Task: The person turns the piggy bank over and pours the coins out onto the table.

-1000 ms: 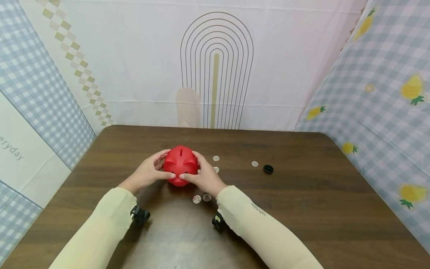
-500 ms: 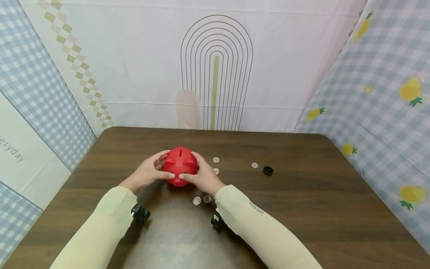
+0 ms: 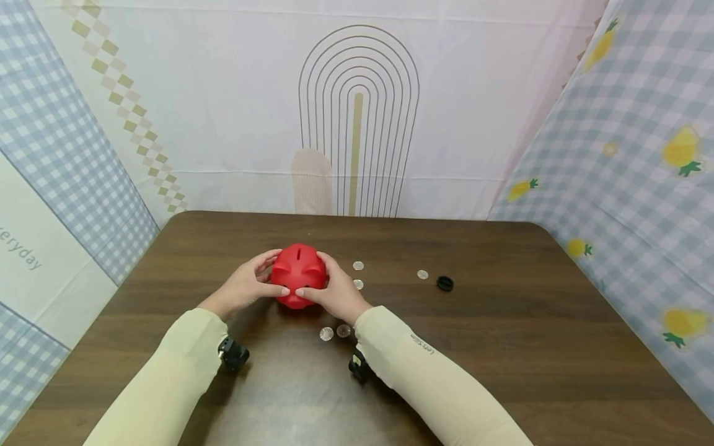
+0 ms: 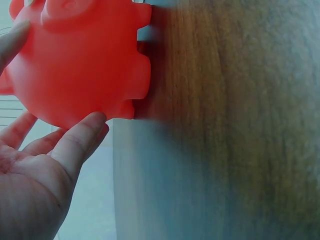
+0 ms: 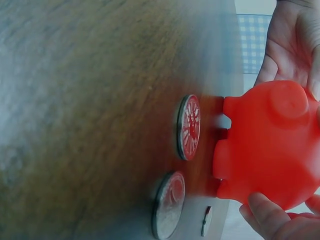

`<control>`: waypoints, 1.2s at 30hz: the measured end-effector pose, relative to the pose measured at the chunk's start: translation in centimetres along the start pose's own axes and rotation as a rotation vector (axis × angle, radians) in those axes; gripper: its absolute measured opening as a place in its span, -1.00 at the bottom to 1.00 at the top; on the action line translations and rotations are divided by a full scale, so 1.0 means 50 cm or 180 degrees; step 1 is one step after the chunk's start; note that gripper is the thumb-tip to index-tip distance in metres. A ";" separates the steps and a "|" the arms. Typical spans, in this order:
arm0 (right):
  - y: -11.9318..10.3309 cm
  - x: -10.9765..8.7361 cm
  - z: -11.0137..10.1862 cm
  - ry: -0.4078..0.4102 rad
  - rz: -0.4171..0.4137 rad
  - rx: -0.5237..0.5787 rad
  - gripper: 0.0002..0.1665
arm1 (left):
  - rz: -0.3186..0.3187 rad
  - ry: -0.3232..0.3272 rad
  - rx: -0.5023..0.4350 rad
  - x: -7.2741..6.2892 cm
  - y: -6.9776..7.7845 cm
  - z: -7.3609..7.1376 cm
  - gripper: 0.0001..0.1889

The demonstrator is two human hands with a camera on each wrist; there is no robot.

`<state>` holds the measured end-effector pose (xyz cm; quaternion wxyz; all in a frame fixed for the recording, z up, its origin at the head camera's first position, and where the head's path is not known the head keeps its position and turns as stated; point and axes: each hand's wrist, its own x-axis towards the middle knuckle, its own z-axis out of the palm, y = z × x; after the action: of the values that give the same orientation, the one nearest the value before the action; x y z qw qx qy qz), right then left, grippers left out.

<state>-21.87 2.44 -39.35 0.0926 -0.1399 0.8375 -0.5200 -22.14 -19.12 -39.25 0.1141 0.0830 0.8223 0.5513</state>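
A red piggy bank (image 3: 298,272) stands upright on the brown wooden table, its coin slot on top and its snout facing me. My left hand (image 3: 243,286) grips its left side, the thumb lying near the snout. From the other side my right hand (image 3: 343,296) holds it, with that thumb also by the snout. The left wrist view has the left fingers (image 4: 82,135) against the pig's round flank. Its feet touch the tabletop or nearly so in the right wrist view, where two coins, one of them a nearby coin (image 5: 189,127), lie in front. The pig's back side is hidden.
Two coins, including this coin (image 3: 326,334), lie near my right wrist. Beyond the right hand are another coin (image 3: 358,266), one partly beside it, and a farther coin (image 3: 423,274) next to a small black round cap (image 3: 445,283). Patterned cloth hangs behind the table (image 3: 502,347).
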 end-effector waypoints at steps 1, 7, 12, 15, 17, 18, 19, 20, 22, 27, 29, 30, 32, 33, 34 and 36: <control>0.000 0.001 0.000 0.0001 0.0000 0.0001 -0.04 | 0.0008 -0.0005 0.0015 0.001 -0.001 0.000 -0.06; 0.001 0.005 -0.002 0.0000 0.0033 0.0009 -0.03 | -0.0029 0.0004 -0.0008 0.004 -0.002 -0.001 -0.05; 0.005 0.007 -0.002 0.0010 -0.0006 -0.0003 -0.03 | -0.0006 -0.0020 -0.0038 0.003 0.002 0.000 -0.05; 0.008 0.007 -0.003 0.0013 -0.0077 -0.0018 -0.05 | -0.0014 -0.0020 -0.0049 0.002 0.001 0.001 -0.05; 0.010 0.005 -0.006 0.0014 -0.0121 -0.0034 -0.06 | -0.0028 -0.0003 -0.0055 0.001 0.000 0.001 -0.04; 0.011 0.003 -0.009 0.0020 -0.0129 -0.0065 -0.06 | -0.0026 0.0002 -0.0055 0.001 -0.001 0.000 -0.04; 0.013 0.001 -0.012 0.0029 -0.0144 -0.0105 -0.06 | -0.0027 0.0009 -0.0057 0.000 -0.001 0.000 -0.04; 0.015 -0.001 -0.016 0.0035 -0.0146 -0.0144 -0.06 | -0.0025 0.0020 -0.0048 -0.001 -0.002 -0.001 -0.03; 0.018 -0.008 -0.028 0.0053 -0.0164 -0.0245 -0.06 | -0.0023 0.0039 -0.0044 -0.004 -0.004 -0.003 -0.04; 0.027 -0.024 -0.059 0.0110 -0.0313 -0.0489 -0.11 | 0.0000 0.0105 -0.0030 -0.011 -0.007 -0.006 -0.05; 0.030 -0.030 -0.068 0.0140 -0.0385 -0.0584 -0.13 | 0.0014 0.0156 -0.0017 -0.015 -0.007 -0.007 -0.07; 0.031 -0.032 -0.072 0.0151 -0.0403 -0.0633 -0.14 | 0.0022 0.0183 -0.0010 -0.017 -0.007 -0.007 -0.09; 0.032 -0.038 -0.080 0.0167 -0.0422 -0.0724 -0.14 | 0.0076 0.0231 0.0036 -0.020 -0.006 -0.008 -0.11; 0.033 -0.041 -0.084 0.0176 -0.0423 -0.0775 -0.15 | 0.0103 0.0246 0.0067 -0.022 -0.005 -0.008 -0.13; 0.034 -0.044 -0.088 0.0184 -0.0432 -0.0832 -0.15 | 0.0135 0.0265 0.0107 -0.024 -0.004 -0.008 -0.14; 0.036 -0.050 -0.096 0.0187 -0.0431 -0.0920 -0.15 | 0.0202 0.0306 0.0205 -0.027 -0.002 -0.009 -0.17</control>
<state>-21.22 8.08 -38.82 0.0118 -0.1926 0.8946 -0.4030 -20.95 -19.91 -39.07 0.0542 0.0860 0.8411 0.5312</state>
